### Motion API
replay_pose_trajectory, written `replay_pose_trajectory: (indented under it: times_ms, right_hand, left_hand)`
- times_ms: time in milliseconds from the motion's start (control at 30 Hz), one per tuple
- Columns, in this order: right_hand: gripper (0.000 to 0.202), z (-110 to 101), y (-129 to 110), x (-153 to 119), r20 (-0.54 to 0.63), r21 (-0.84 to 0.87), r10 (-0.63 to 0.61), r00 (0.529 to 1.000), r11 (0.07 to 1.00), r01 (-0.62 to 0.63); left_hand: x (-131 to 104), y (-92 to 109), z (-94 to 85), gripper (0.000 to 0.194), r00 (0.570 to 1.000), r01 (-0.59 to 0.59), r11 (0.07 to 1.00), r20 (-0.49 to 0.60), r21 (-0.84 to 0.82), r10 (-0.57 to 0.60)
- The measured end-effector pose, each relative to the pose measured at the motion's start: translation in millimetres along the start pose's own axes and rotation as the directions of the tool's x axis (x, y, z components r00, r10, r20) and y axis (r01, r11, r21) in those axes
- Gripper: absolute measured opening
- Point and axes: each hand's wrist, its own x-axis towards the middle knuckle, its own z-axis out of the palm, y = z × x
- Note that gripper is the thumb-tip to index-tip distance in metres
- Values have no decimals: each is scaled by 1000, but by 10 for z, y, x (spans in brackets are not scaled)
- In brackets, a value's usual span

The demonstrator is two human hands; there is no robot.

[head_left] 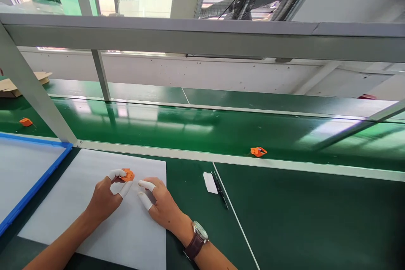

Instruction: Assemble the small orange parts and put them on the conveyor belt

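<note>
Above a large white sheet (126, 228), my left hand (106, 196) grips a small orange part (128, 174) between thumb and index finger, both in white finger covers. Just to the right, my right hand (163, 204) has its covered thumb and index finger apart, with nothing between them. It does not touch the orange part. A watch with a dark strap (195, 247) is on my right wrist. The fine shape of the orange part is too small to make out.
Beyond the metal rail (190, 155), a second orange part (258, 152) and a third (25, 122) lie on the glossy green surface. A white card (210, 182) and a black pen (220, 190) are right of the sheet. A blue-edged board (34, 181) lies left. A frame bar (202, 38) crosses above.
</note>
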Motion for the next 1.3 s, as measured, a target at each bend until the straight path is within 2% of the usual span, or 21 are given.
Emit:
replay_pose_trajectory:
  times_ms: [100, 200, 300, 400, 500, 633, 733, 833, 900, 967, 1067, 1300]
  right_hand:
    - [35, 16, 14, -21, -5, -11, 18, 1000, 1000, -18]
    - [40, 12, 36, -30, -24, 122, 167, 986, 979, -163]
    - [43, -6, 38, -21, -4, 270, 279, 960, 925, -267]
    - [43, -34, 13, 3, 22, 335, 332, 943, 887, -319]
    - [40, -66, -21, 33, 29, 359, 350, 936, 871, -337]
    - [37, -94, -50, 49, 60, 382, 342, 938, 860, -338]
    - [39, -95, -46, 34, 82, 331, 348, 934, 874, -355]
    - [40, -84, -25, 8, 88, 252, 328, 940, 906, -340]
    - [39, -74, -10, -5, 92, 230, 288, 953, 925, -301]
    - [38, -68, 2, -11, 92, 228, 244, 965, 939, -259]
    - [38, -71, 14, -12, 95, 235, 182, 979, 951, -200]
    - [40, -121, 49, -29, 149, 209, 89, 985, 971, -119]
  left_hand:
    - [-7, 22, 6, 23, 999, -39, 999, 7, -9, 40]
    - [-62, 98, 66, 18, 983, -177, 984, 35, -35, 179]
    - [-107, 171, 119, 18, 948, -306, 949, 62, -79, 311]
    - [-106, 209, 119, 16, 938, -326, 937, 81, -127, 337]
    - [-73, 210, 63, 13, 945, -244, 941, 160, -234, 284]
    - [-22, 183, -13, 19, 948, 79, 881, 308, -466, 78]
    - [-3, 165, -22, 39, 903, 297, 812, 425, -502, -68]
    - [-11, 144, 2, 39, 857, 401, 780, 499, -481, -133]
    - [-28, 127, 24, 36, 855, 415, 786, 493, -458, -164]
    - [-47, 116, 47, 35, 871, 394, 809, 458, -437, -177]
    - [-67, 128, 71, 28, 896, 345, 826, 418, -446, -149]
    - [-85, 190, 88, 8, 913, 318, 828, 385, -461, -136]
